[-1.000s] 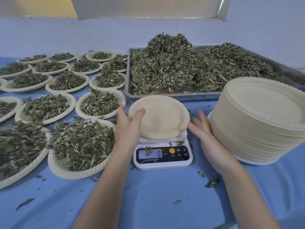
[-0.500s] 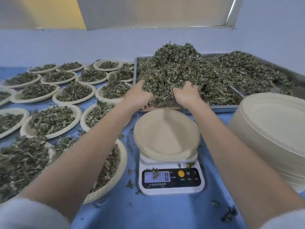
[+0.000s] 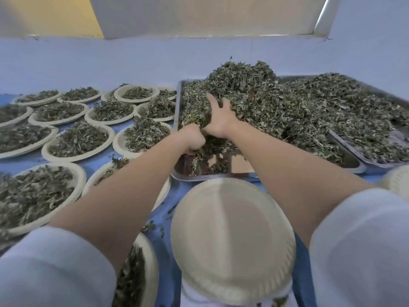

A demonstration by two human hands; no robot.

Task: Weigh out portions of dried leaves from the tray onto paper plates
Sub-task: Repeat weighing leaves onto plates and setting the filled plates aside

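Note:
A steel tray [image 3: 221, 176] at the back holds a tall heap of dried leaves [image 3: 254, 96]. Both my arms reach into it. My left hand [image 3: 192, 139] is curled round a clump of leaves at the heap's near left edge. Just beyond it my right hand [image 3: 219, 117] lies on the heap with fingers spread, pressing into the leaves. In front of the tray an empty paper plate [image 3: 232, 238] sits on the white scale [image 3: 199, 300], whose display is out of view.
Several leaf-filled paper plates [image 3: 77, 140] cover the blue table on the left, one [image 3: 137, 273] right beside the scale. A second steel tray [image 3: 363, 151] of leaves lies at the right. The stack of empty plates [image 3: 396, 180] shows at the right edge.
Both hands left the empty plate on the scale and reached forward into the tray. The left hand has closed on leaves; the right has spread out further up the heap.

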